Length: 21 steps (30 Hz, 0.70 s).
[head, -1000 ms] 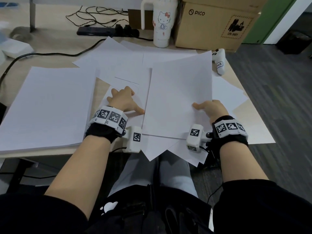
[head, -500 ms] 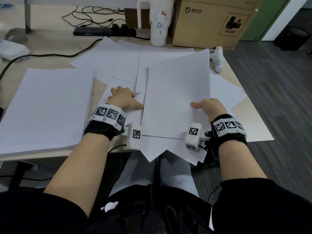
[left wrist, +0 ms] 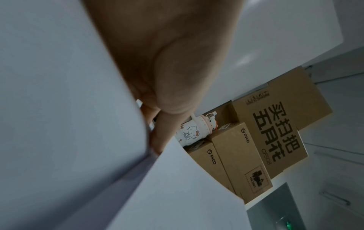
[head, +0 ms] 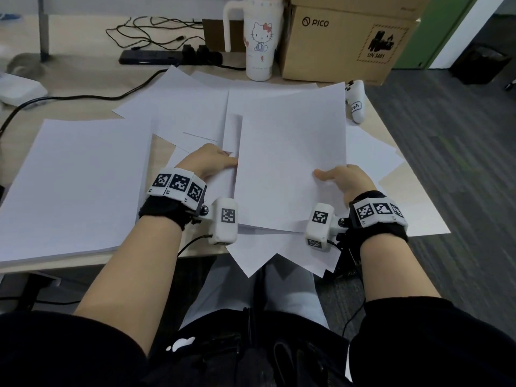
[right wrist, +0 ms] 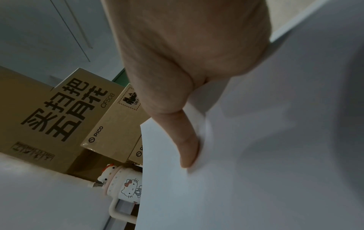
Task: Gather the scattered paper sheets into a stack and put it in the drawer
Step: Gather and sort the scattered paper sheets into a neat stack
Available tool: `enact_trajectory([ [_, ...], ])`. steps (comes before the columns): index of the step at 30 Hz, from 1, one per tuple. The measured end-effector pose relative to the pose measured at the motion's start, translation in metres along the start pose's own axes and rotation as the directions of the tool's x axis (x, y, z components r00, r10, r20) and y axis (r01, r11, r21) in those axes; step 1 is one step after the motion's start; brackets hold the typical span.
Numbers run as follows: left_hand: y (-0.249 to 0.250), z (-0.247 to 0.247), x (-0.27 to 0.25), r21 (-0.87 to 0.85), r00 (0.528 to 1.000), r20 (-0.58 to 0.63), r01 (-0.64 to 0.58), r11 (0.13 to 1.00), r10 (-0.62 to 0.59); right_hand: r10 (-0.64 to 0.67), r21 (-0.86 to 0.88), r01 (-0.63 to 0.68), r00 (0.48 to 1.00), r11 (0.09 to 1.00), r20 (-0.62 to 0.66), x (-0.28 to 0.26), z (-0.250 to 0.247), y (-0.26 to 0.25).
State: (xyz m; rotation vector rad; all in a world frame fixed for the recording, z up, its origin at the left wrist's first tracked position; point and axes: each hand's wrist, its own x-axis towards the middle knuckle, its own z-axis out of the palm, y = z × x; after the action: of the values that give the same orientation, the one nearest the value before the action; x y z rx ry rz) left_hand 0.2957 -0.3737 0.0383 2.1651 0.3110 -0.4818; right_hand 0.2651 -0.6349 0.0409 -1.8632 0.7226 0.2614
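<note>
White paper sheets lie scattered and overlapping on the wooden desk. One top sheet lies over the middle pile. My right hand pinches its right edge, thumb on top and fingers hidden underneath. My left hand rests flat on the lower sheets, with its thumb tip against the top sheet's left edge. Several sheet corners overhang the desk's front edge above my lap. No drawer is in view.
A large neat paper pile fills the left of the desk. At the back stand a cat-print mug, cardboard boxes, a power strip and cables. A white controller lies near the right edge, beyond which is grey floor.
My left hand has slid right, from the lower sheets up to the top sheet's left edge. My right hand keeps its pinch on the right edge.
</note>
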Motion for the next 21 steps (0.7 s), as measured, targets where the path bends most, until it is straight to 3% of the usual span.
enact_trajectory([
  [4, 0.003, 0.002, 0.004, -0.053, 0.994, -0.103, 0.023, 0.998, -0.028, 0.013, 0.038, -0.013, 1.0, 0.999, 0.008, -0.001, 0.001, -0.004],
  [10, -0.002, 0.007, 0.019, -0.118, 0.982, -0.177, -0.087, 0.989, 0.065, 0.008, 0.032, -0.008, 1.0, 0.999, 0.021, 0.0, 0.001, -0.01],
  [16, -0.007, -0.018, 0.021, -0.135, 0.896, -0.42, -0.217, 0.967, 0.143, -0.037, 0.089, 0.036, 0.999, 0.995, 0.009, 0.003, 0.004, -0.022],
  [21, -0.028, -0.032, 0.02, -0.201, 0.916, -0.382, -0.21, 0.957, 0.121, -0.067, 0.181, 0.067, 0.998, 0.981, -0.007, 0.002, 0.021, -0.036],
])
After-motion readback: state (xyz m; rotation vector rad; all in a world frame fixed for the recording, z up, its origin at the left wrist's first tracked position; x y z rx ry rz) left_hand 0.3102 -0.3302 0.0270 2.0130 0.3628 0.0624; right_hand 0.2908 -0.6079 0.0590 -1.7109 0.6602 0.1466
